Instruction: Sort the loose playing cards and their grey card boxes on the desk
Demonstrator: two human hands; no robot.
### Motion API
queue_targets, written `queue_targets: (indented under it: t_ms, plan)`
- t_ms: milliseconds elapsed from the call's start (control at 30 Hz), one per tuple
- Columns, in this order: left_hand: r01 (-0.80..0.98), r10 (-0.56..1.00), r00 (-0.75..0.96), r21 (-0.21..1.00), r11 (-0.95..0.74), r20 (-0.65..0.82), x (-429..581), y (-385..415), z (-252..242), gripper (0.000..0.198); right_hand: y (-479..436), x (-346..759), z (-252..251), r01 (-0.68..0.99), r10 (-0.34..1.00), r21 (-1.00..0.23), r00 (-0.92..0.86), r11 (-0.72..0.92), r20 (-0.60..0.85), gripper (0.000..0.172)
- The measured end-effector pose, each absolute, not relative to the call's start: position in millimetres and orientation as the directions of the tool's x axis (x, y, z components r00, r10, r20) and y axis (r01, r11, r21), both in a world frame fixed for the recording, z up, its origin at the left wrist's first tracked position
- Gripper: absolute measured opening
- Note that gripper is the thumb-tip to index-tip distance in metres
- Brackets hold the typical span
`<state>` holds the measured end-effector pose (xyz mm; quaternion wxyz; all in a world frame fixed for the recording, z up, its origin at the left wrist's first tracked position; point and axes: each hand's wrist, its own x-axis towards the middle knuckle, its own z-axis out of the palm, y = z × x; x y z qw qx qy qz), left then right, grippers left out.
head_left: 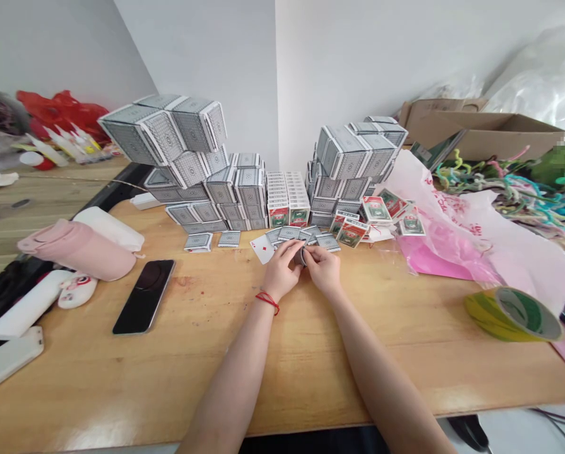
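My left hand (280,272) and my right hand (323,268) meet over the middle of the wooden table (244,353), both closed on a small stack of playing cards (301,255) held between them. A red string bracelet circles my left wrist. Just beyond my left hand lies a face-up ace of diamonds (262,248). Loose grey-backed cards and small decks (306,236) are spread right behind my fingers.
Tall piles of grey card packs stand at the back left (183,157) and back right (353,164), with boxed decks (287,198) between. A black phone (144,295), a pink bottle (77,249), a pink plastic bag (453,233) and a green tape roll (514,313) lie around.
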<state>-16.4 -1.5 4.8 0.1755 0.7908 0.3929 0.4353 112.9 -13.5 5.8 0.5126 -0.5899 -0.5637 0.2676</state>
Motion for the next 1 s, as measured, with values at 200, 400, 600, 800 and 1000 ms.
queue_targets:
  t_ms: [200, 400, 600, 800, 1000]
  plan:
    - [0.455, 0.777, 0.357, 0.63, -0.63, 0.519, -15.9, -1.0, 4.3, 0.061, -16.3, 111.5, 9.9, 0.541, 0.903, -0.826, 0.261, 0.156, 0.342, 0.028]
    - [0.455, 0.782, 0.36, 0.636, -0.623, 0.508, -14.9, -1.7, 3.2, 0.058, -13.4, 118.1, 4.5, 0.491, 0.909, -0.856, 0.261, 0.164, 0.324, 0.024]
    - [0.488, 0.827, 0.262, 0.672, -0.558, 0.497, -17.9, 1.5, 3.3, 0.061, -6.5, 118.6, -4.4, 0.245, 0.978, -0.959, 0.115, 0.145, 0.177, 0.027]
    - [0.499, 0.828, 0.266, 0.665, -0.556, 0.493, -19.6, 1.7, 4.7, 0.06, -4.2, 117.6, -5.6, 0.134, 0.992, -0.988, 0.097, 0.073, 0.086, 0.031]
    - [0.48, 0.826, 0.254, 0.676, -0.559, 0.503, -18.6, 2.0, 4.9, 0.063, -8.3, 114.6, -2.5, 0.242, 0.977, -0.964, 0.15, 0.113, 0.152, 0.032]
